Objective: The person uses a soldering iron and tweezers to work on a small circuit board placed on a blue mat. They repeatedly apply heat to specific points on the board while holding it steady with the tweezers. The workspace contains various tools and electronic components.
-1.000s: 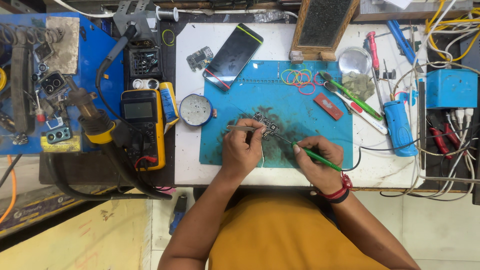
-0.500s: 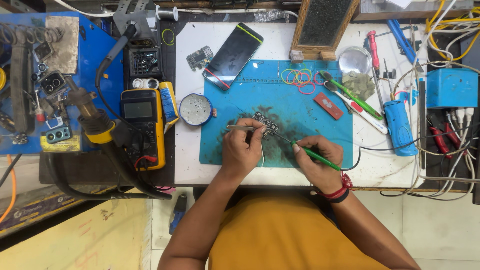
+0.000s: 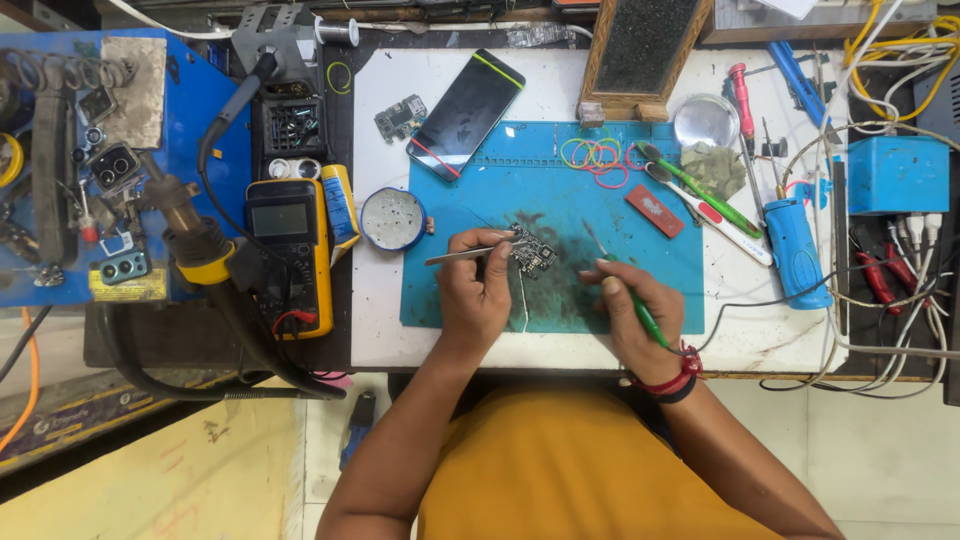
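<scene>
L hand (image 3: 478, 290) pinches tweezers (image 3: 470, 255) on circuit board (image 3: 532, 252) | R hand (image 3: 632, 305) grips soldering iron (image 3: 640, 310) | risk: tip slip bridges pads

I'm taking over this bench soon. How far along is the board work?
Done: the small circuit board lies bare on the blue mat, apart from the phone. In hand: the left hand holds tweezers at the board; the right hand holds a green-handled tool. Left: the board is not back in the phone.
</scene>
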